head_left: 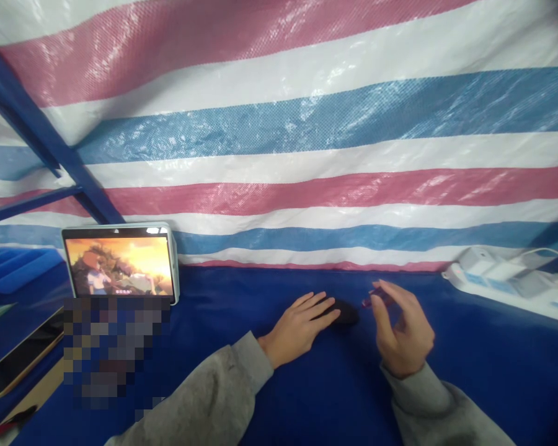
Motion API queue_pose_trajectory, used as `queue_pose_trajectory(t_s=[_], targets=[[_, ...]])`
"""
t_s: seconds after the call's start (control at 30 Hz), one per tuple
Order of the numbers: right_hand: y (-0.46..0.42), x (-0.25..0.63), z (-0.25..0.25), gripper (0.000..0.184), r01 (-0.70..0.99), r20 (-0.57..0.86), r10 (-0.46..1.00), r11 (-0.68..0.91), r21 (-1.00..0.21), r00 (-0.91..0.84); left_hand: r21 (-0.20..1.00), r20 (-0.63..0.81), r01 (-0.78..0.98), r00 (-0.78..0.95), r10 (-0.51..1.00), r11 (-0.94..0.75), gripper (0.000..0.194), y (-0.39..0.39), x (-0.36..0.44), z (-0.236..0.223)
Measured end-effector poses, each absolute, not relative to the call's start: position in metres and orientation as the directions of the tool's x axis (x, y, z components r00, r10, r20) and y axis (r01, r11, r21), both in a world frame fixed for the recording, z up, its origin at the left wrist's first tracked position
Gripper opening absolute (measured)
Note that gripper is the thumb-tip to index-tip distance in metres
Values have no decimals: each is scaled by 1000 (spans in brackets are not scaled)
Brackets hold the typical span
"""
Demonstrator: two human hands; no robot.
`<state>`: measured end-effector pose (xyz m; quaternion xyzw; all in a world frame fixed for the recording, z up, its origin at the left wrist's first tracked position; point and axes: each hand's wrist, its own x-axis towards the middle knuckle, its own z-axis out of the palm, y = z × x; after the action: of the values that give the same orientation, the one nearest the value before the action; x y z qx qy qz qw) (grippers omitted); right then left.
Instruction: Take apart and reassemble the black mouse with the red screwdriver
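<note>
On the blue table, a black, rounded object that looks like a computer mouse [348,313] lies between my two hands. My left hand [300,325] rests flat with its fingers stretched out, the fingertips over the left side of this black object. Just right of it, my right hand [404,328] is raised a little, thumb and fingers curled in a pinch. Between those fingertips shows a small dark red, shiny piece [366,303]; the fingers cover most of it, and its kind cannot be made out.
A tablet [121,263] playing a cartoon stands at the back left. Farther left are a phone [23,356] and a blue tray [18,269]. A white power strip [516,291] with plugged-in chargers lies at right. Striped sheeting [307,130] hangs behind the table.
</note>
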<state>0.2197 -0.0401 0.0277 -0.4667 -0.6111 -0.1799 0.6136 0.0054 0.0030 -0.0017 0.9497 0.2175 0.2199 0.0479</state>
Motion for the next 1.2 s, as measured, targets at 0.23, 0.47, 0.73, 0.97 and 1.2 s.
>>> queue_pose_trajectory(t_s=[0.23,0.47,0.73,0.97,1.2], targets=[[-43,217,33,45,786,932,319,526,-324,171,193,399,391,807,436,-900,50,3,5,-1],[-43,217,31,38,825,927,297,446,-346,229,187,387,399,810,440,-898,49,3,5,2],[-42,219,31,40,788,903,384,489,-375,192,186,403,389,807,431,-902,51,3,5,0],[-40,220,24,30,771,887,386,473,-428,256,191,388,387,814,432,-902,51,4,5,1],[-41,216,22,35,731,845,461,473,-492,271,190,394,383,814,427,-904,53,4,5,0]])
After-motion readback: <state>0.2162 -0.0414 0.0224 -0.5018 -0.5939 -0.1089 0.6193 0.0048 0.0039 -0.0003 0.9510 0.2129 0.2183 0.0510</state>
